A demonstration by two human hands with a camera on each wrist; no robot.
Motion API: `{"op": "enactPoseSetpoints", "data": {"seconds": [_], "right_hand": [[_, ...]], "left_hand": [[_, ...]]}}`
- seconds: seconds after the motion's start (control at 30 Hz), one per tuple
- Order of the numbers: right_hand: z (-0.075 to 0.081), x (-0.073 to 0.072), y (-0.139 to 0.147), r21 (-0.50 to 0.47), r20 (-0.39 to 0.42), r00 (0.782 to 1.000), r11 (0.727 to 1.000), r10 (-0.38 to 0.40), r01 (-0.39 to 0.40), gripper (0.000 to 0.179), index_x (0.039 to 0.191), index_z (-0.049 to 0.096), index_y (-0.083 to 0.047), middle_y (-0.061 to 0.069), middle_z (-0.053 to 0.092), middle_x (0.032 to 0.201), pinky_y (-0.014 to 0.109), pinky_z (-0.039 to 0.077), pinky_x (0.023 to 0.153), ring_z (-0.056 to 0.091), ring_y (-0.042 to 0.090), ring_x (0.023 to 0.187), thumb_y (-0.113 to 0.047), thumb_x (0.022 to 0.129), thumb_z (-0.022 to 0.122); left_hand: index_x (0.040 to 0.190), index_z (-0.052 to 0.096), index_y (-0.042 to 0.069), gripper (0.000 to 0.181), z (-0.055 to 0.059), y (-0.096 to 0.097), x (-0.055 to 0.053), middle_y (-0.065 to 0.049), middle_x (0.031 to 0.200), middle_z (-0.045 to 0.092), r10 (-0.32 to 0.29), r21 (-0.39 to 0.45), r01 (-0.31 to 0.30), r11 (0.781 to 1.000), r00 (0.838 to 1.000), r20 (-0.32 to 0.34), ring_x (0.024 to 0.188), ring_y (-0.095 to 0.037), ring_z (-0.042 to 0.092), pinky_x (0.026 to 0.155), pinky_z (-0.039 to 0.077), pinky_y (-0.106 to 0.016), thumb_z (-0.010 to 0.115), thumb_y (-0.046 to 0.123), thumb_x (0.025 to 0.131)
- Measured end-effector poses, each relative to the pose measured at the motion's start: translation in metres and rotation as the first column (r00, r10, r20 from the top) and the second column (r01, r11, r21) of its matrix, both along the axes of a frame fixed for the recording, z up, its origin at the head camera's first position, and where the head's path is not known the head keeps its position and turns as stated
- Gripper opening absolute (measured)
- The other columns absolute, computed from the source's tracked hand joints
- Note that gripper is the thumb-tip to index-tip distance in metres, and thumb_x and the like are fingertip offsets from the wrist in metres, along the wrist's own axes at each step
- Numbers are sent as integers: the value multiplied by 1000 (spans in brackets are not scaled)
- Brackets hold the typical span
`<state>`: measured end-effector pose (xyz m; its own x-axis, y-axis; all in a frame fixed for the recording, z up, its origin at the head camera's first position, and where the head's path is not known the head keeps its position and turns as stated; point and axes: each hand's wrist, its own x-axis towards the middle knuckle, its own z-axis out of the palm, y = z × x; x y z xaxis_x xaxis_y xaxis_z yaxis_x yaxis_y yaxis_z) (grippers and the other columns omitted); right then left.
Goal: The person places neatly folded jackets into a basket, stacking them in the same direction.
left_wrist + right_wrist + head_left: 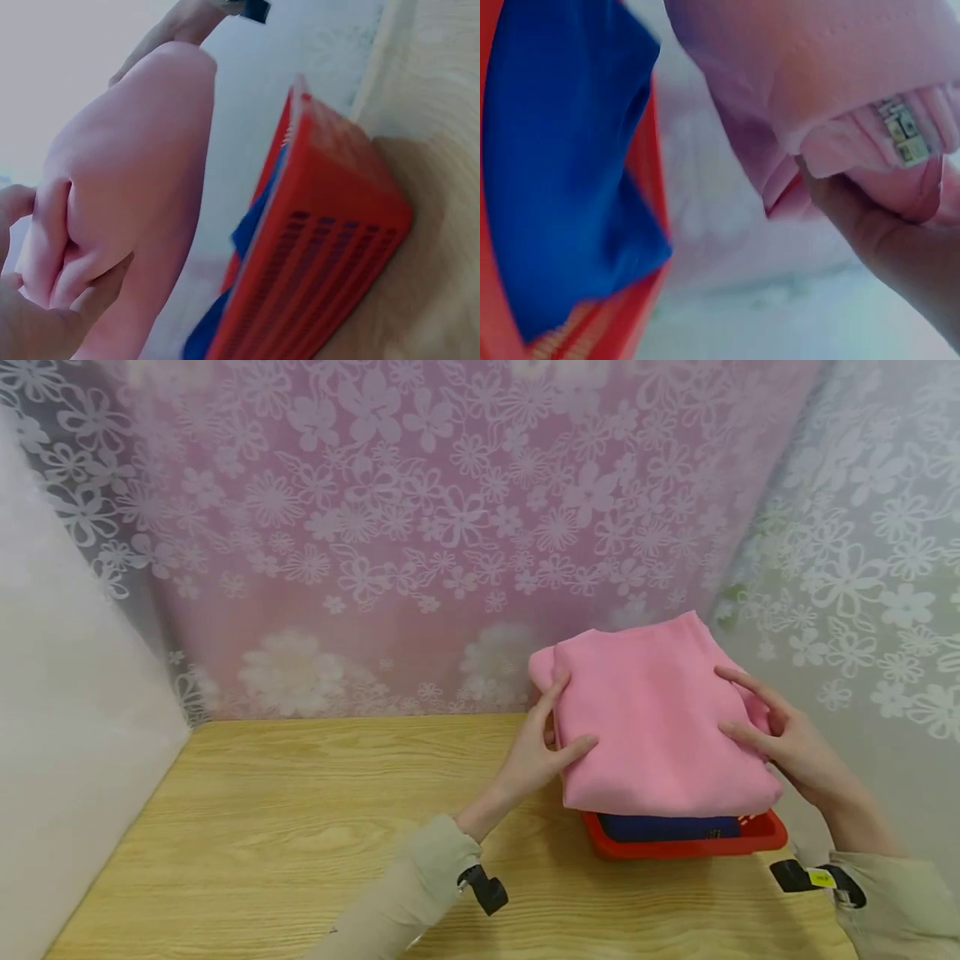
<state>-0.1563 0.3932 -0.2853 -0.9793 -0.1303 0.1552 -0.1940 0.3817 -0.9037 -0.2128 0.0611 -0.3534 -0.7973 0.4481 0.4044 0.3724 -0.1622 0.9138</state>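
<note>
A folded pink garment point(652, 718) is held up over a red plastic basket point(686, 852) in the head view. My left hand point(534, 758) grips its left side, thumb on top, and my right hand point(798, 752) grips the right side. The left wrist view shows the garment point(142, 142) apart from the basket point(315, 195), with a gap between them. Inside the basket lies a blue cloth point(562, 150), partly hidden from above by the garment. A small printed patch point(906, 131) shows among the garment's folds in the right wrist view.
The basket stands on a wood-grain table point(315, 827), towards its right side. Behind it rises a pink flower-patterned wall covering point(420, 527), with a pale patterned one point(862, 610) on the right. A white surface point(67, 677) borders the left.
</note>
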Motion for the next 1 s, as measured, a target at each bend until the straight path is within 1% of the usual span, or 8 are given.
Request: {"op": "enactPoseSetpoints", "data": {"seconds": [0.17,0.27,0.47,0.57,0.67,0.8,0.9,1.0], "right_hand": [[-26,-6,28,5,34,999,1000,11,-11,67,162,28,-25,-6,41,144,21,56,78,58,4,107,-1,104,52],[-49,-9,38,76,58,998,997,7,-11,67,162,26,-26,-8,34,153,13,50,86,48,-4,119,-6,105,53],[-78,-16,45,212,92,996,977,4,-23,64,162,26,-26,7,17,167,3,34,93,32,-14,126,-16,106,54],[-81,-17,44,271,95,995,962,-6,-20,62,162,29,-24,15,18,166,2,31,90,30,-1,133,-21,106,55],[-78,-16,39,354,89,995,935,-45,11,63,160,32,-20,24,25,161,12,34,92,31,25,138,-27,104,59],[-73,-16,28,455,49,993,887,-106,72,67,156,35,-9,38,33,151,52,37,106,35,53,129,-28,100,66],[-71,-15,20,548,-18,989,826,-148,133,66,153,40,-1,44,38,143,73,33,100,41,59,123,-26,98,68],[-66,-11,10,645,-84,974,734,-211,214,65,150,43,1,45,44,137,75,35,95,45,60,116,-30,98,67]], "left_hand": [[162,25,29,87,-22,30,2,-12,148,45,116,-89,-121,989,992,-51,122,-19,50,96,51,-26,76,24,92],[161,30,28,83,-36,43,3,-14,145,48,166,-201,-186,962,980,-114,123,-21,48,101,47,-31,75,29,92],[155,40,39,69,-36,52,6,-20,132,49,213,-460,-263,848,964,-157,106,-25,54,85,50,-35,71,41,94],[155,40,42,68,-28,52,8,-18,127,49,225,-561,-255,787,966,-124,95,-26,55,78,49,-35,69,46,93],[154,41,37,66,-24,54,10,-17,123,49,240,-631,-257,732,964,-115,91,-30,57,77,50,-34,67,48,94],[152,46,30,64,-23,58,12,-16,117,52,255,-675,-312,669,949,-186,89,-29,58,79,51,-33,66,49,94],[152,45,30,64,-23,58,12,-15,117,51,256,-679,-327,657,944,-206,85,-27,56,78,50,-32,65,50,95],[155,40,35,66,-24,57,12,-17,126,50,251,-674,-301,675,952,-173,92,-28,57,82,51,-34,64,53,96]]}}
